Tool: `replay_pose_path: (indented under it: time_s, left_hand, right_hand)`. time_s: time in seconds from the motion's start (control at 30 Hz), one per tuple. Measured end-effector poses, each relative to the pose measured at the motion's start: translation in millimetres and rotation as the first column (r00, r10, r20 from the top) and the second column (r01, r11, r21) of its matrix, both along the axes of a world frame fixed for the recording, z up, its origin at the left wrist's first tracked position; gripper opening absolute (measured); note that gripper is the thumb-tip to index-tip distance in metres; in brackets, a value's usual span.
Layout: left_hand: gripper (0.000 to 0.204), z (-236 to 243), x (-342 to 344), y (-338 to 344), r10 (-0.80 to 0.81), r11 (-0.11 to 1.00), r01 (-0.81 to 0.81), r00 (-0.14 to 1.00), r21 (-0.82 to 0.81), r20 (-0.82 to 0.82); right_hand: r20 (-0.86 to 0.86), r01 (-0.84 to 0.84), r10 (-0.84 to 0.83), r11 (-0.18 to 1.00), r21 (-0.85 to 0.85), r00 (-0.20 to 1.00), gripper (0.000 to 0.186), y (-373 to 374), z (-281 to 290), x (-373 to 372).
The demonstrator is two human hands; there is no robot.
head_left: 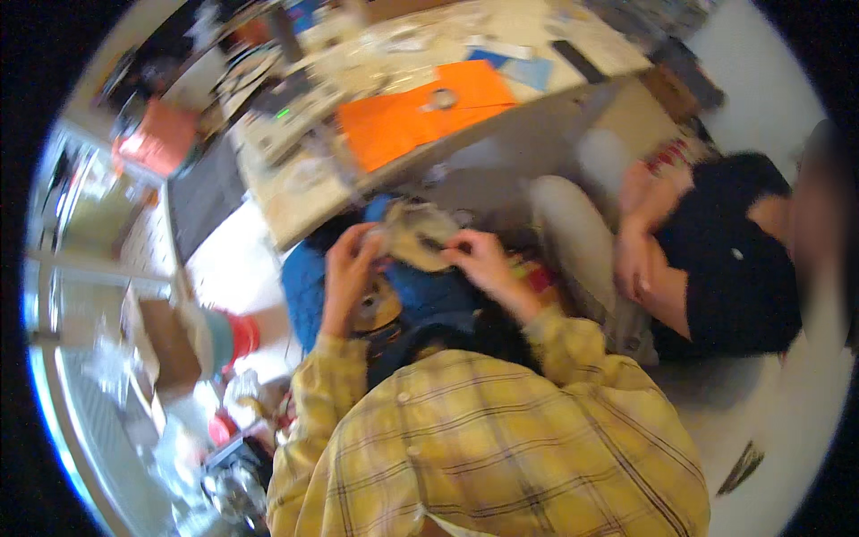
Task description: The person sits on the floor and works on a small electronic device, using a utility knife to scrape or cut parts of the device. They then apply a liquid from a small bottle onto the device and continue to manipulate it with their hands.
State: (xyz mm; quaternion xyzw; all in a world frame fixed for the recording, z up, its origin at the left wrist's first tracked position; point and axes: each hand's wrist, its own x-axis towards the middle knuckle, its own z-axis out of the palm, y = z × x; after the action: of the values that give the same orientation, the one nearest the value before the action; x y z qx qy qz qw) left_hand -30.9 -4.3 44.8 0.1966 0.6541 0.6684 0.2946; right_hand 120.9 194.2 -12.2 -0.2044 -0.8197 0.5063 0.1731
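Beige piece (410,240) above blue cloth (429,294); right hand (483,259) pinching its edge; left hand (350,258) near, grip unclear.

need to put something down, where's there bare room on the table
The table looks bare at its near-left corner, beside blurred translucent stuff, and right of the dark bar. Orange sheeting bearing a ring fills the front middle; behind that looks crowded.
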Motion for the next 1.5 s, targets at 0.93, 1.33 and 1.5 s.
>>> replay_pose_path:
  time_s: [0.93, 1.33, 1.5]
  left_hand:
    - [0.026, 29.0, 33.6, -26.7, 0.053, 0.963, -0.122, 0.960, 0.240, 0.275]
    - [0.034, 17.3, 27.3, -9.2, -0.046, 0.963, -0.024, 0.967, 0.268, 0.251]
    - [0.039, 12.5, 23.2, -10.1, -0.093, 0.960, 0.002, 0.946, 0.281, 0.310]
  right_hand:
    - [-0.131, -0.242, 0.204, 0.803, -0.544, 0.970, 0.013, -60.8, 128.1, 16.3]
    - [-0.002, -0.159, 0.215, 0.714, -0.682, 0.977, 0.015, -51.1, 99.4, -25.4]
    - [0.039, -0.118, 0.214, 0.670, -0.733, 0.976, 0.015, -52.1, 99.9, -23.3]
